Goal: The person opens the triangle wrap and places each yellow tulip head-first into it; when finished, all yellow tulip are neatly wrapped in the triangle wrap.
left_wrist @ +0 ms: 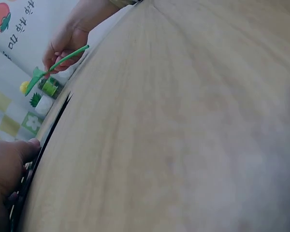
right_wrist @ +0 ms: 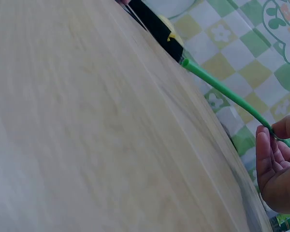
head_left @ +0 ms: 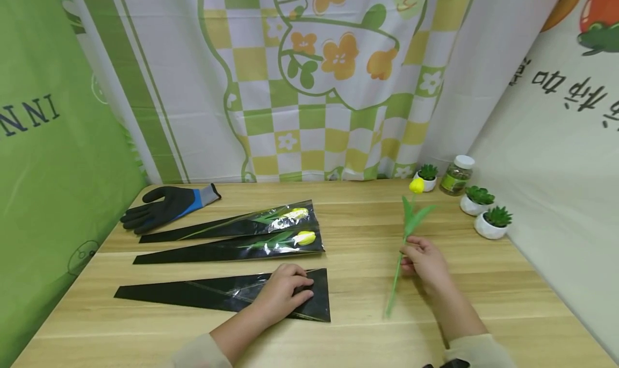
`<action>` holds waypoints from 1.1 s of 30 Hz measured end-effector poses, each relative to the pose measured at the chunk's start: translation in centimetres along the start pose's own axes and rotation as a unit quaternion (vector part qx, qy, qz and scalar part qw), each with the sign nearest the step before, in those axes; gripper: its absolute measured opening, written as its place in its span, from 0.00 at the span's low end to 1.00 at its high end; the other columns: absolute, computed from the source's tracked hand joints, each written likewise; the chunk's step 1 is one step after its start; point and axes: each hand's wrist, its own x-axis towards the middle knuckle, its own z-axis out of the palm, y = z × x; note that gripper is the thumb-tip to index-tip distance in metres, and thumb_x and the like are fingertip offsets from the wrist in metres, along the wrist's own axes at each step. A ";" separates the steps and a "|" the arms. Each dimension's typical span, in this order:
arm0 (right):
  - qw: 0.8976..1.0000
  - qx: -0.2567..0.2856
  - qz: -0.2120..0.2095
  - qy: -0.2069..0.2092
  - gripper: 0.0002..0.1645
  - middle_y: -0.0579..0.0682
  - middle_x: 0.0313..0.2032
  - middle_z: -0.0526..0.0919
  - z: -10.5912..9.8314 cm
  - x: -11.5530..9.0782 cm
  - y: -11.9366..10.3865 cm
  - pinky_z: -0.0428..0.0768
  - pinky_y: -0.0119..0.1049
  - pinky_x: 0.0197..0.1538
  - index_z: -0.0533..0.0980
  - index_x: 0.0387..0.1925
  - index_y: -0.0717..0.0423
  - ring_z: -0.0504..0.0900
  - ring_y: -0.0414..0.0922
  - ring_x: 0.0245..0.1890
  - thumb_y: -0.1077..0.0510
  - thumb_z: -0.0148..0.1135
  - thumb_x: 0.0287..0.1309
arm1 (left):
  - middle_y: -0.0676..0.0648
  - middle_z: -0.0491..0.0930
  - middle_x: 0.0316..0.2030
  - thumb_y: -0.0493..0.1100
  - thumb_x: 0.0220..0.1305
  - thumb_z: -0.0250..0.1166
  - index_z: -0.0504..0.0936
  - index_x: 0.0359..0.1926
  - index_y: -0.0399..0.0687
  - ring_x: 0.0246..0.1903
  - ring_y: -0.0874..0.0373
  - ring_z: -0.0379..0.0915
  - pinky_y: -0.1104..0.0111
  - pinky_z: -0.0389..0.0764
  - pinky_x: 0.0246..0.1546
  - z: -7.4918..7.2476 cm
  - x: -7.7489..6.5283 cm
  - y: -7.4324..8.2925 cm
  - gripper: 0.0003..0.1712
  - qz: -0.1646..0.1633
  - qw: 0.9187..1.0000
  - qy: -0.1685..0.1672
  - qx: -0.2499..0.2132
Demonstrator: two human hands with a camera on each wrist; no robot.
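My right hand [head_left: 427, 263] pinches the green stem of a yellow artificial tulip [head_left: 410, 224] between thumb and fingers. Its bloom points to the back of the table, and the bare stem end [right_wrist: 217, 86] sticks out below the hand. My left hand [head_left: 285, 293] rests on a long, tapered black flower sleeve [head_left: 208, 293] with a clear front, near its wide end. In the left wrist view, that thumb [left_wrist: 33, 144] touches the sleeve's edge, and the layers part slightly at the wide end. Behind it lie two more sleeves [head_left: 208, 251], each with a yellow tulip [head_left: 304, 238] inside.
A black and blue work glove [head_left: 166, 209] lies at the back left. Several small potted succulents [head_left: 493, 223] and a white-lidded jar [head_left: 456, 175] stand at the back right. A patterned curtain [head_left: 309, 121] hangs behind the wooden table [head_left: 358, 330].
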 end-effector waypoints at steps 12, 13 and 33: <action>0.997 0.072 -0.006 0.014 0.28 0.46 0.36 0.73 3.1 -0.3 -0.4 0.82 0.21 0.35 0.53 0.65 0.67 0.79 0.34 0.28 0.64 0.48 0.69 | 0.52 0.80 0.40 0.49 0.59 0.71 0.90 0.41 0.50 0.43 0.58 0.74 0.63 0.77 0.50 0.6 0.6 -0.1 0.12 -0.001 0.999 0.032 -0.027; 0.997 0.076 -0.008 0.016 0.27 0.46 0.35 0.73 3.4 -0.3 -0.3 0.82 0.22 0.35 0.52 0.64 0.66 0.79 0.34 0.28 0.64 0.48 0.69 | 0.53 0.80 0.39 0.49 0.59 0.71 0.90 0.41 0.50 0.43 0.58 0.74 0.64 0.77 0.49 0.6 0.6 -0.1 0.11 -0.002 0.999 0.033 -0.028; 0.984 0.171 -0.015 0.054 0.23 0.48 0.35 0.74 6.8 -0.5 0.3 0.84 0.23 0.35 0.52 0.59 0.65 0.82 0.34 0.27 0.67 0.49 0.68 | 0.53 0.83 0.36 0.45 0.58 0.71 0.90 0.40 0.48 0.39 0.60 0.75 0.69 0.79 0.41 0.7 0.7 0.0 0.10 -0.014 0.990 0.115 -0.077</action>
